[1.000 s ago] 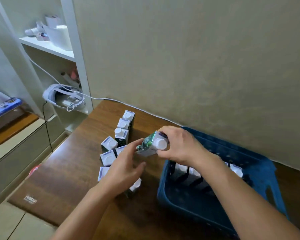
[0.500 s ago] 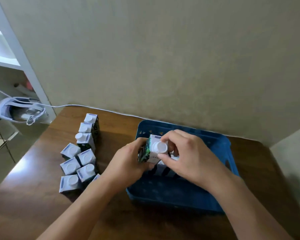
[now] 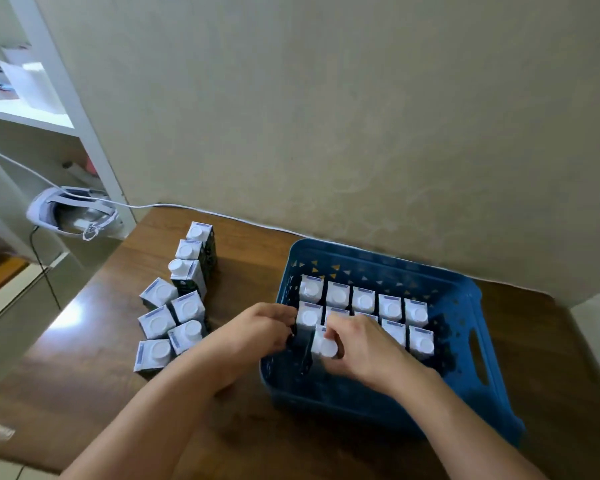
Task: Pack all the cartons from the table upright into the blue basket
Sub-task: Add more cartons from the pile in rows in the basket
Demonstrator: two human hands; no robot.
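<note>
The blue basket [image 3: 471, 306] stands on the brown table against the wall, with two rows of upright white-capped cartons [image 3: 364, 299] at its far side. My right hand [image 3: 364, 344] is closed on one carton [image 3: 324, 346], which stands upright inside the basket in front of those rows, near the left wall. My left hand [image 3: 257, 332] rests at the basket's left rim, fingers curled against the wall; whether it grips the rim I cannot tell. Several more cartons [image 3: 174, 313] stand in a cluster on the table left of the basket.
A white cable runs along the wall behind the table [image 3: 84, 368]. A white headset [image 3: 70, 216] lies on a shelf unit to the left. The basket's near half is bare, with a handle slot [image 3: 478, 358] on its right wall.
Both hands carried the carton from above the table cluster rightward over the basket and lowered it in. The left hand has come off the carton and sits at the basket's left rim.
</note>
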